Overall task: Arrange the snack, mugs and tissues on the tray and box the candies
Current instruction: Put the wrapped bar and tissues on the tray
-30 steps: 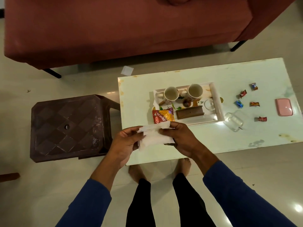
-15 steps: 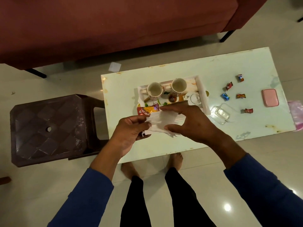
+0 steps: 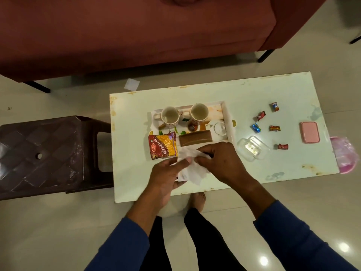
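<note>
Both hands hold white tissues (image 3: 190, 169) over the tray's near edge. My left hand (image 3: 168, 177) grips them from the left, my right hand (image 3: 220, 163) pinches them from the right. The white tray (image 3: 227, 122) sits mid-table and holds two mugs (image 3: 170, 116) (image 3: 199, 112) side by side at the back, a red and yellow snack packet (image 3: 163, 146) at its front left and a brown bar (image 3: 195, 138). Several wrapped candies (image 3: 274, 128) lie loose on the table right of the tray. A clear box (image 3: 252, 148) stands open beside the tray, and a pink lid (image 3: 310, 132) lies farther right.
The white table (image 3: 132, 173) stands on a tiled floor. A dark brown plastic stool (image 3: 46, 155) is against its left end. A red sofa (image 3: 136, 30) runs along the far side. A pink bag (image 3: 344, 157) sits off the table's right end. A paper scrap (image 3: 131, 84) lies on the floor.
Both hands carried the tissues forward and down from near my body to the tray's front edge. The camera view shifted as well.
</note>
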